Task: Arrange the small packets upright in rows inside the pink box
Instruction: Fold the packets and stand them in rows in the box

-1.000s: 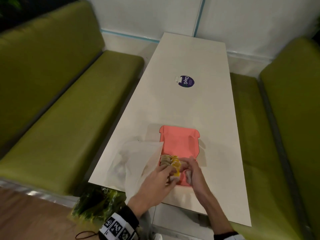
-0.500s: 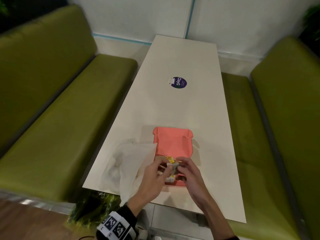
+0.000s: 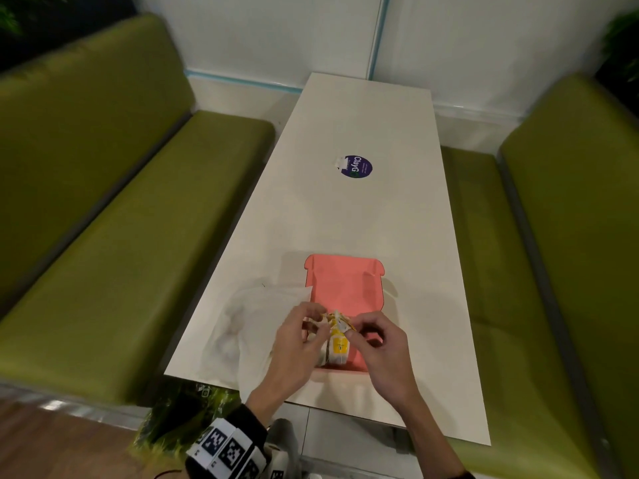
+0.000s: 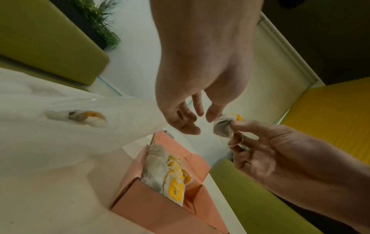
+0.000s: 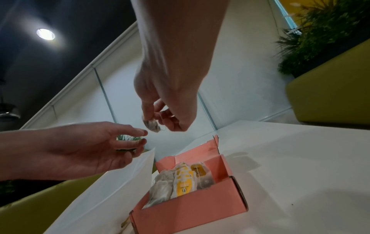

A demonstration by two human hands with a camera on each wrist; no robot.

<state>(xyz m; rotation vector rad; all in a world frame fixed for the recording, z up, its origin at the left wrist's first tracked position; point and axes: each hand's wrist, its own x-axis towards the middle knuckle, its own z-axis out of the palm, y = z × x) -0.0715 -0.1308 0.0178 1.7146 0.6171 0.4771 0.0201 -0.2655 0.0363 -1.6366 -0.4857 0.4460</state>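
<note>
1. Right hand (image 4: 266,152) pinching one small packet (image 4: 223,126) between thumb and fingertips, raised above the pink box (image 5: 192,204); string looped round a finger in the left wrist view.
2. Left hand (image 4: 192,101) released, fingers relaxed and spread, tips just beside the held packet; contact not resolvable. Nothing gripped.
3. Pink box near the table's (image 3: 359,216) near edge, lid flap open toward the far end. Row of packets (image 5: 180,180) standing along its left wall, yellow tags up; one further packet (image 5: 202,174) to their right, leaning. Rest of the box interior unfilled on the right side.
4. Translucent bag (image 4: 66,120) lying on the table just left of the box, one packet (image 4: 80,117) visible inside.
5. Risks, judged:
   - Thin pinch on a soft packet: likely slip during a hand-to-hand pass, dropping flat onto the standing row.
   - String round the finger: probable snag on release, dragging the packet out or tipping it.
   - Standing row unsupported on its right: likely to topple sideways when the new packet presses in.
   - Light box near the near edge: a downward push could slide it off.
   - Bag mouth beside the box wall: could fold over the opening.
</note>
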